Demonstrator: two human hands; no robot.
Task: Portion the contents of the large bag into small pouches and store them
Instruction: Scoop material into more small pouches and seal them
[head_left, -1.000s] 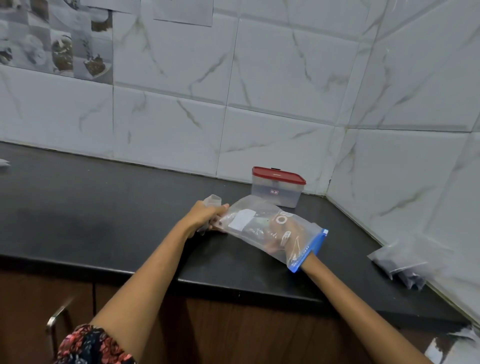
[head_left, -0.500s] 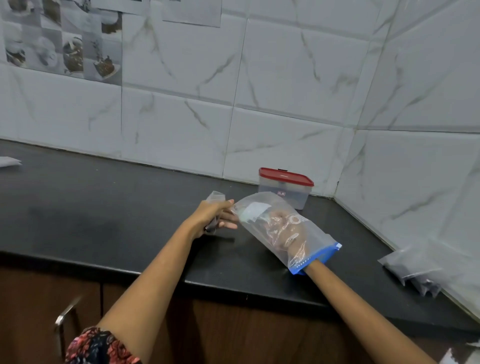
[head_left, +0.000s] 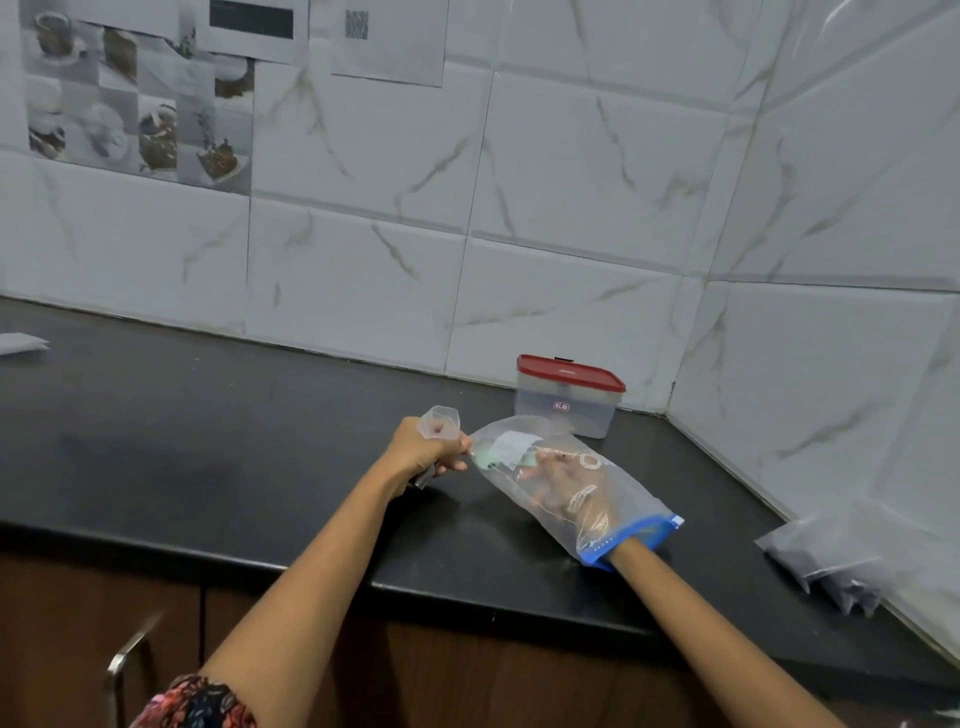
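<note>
We reach our right hand (head_left: 558, 480) deep inside the large bag (head_left: 574, 486), a clear zip bag with a blue strip at its mouth, which sits round our wrist. Through the plastic the fingers (head_left: 540, 460) look spread and fairly straight, near something pale green at the bag's far end; whether they hold anything, we cannot tell. The bag hangs just above the black worktop (head_left: 208, 441), tilted, closed end up and to the left. Our left hand (head_left: 423, 452) curls round a small pouch (head_left: 441, 423), its open top poking up above the fist, right beside the bag's far end. Behind them, by the tiled wall, stands a clear container with a red lid (head_left: 569, 400), lid on. Far right, a pile of dark-filled plastic packets (head_left: 826, 558) lies on the worktop.
</note>
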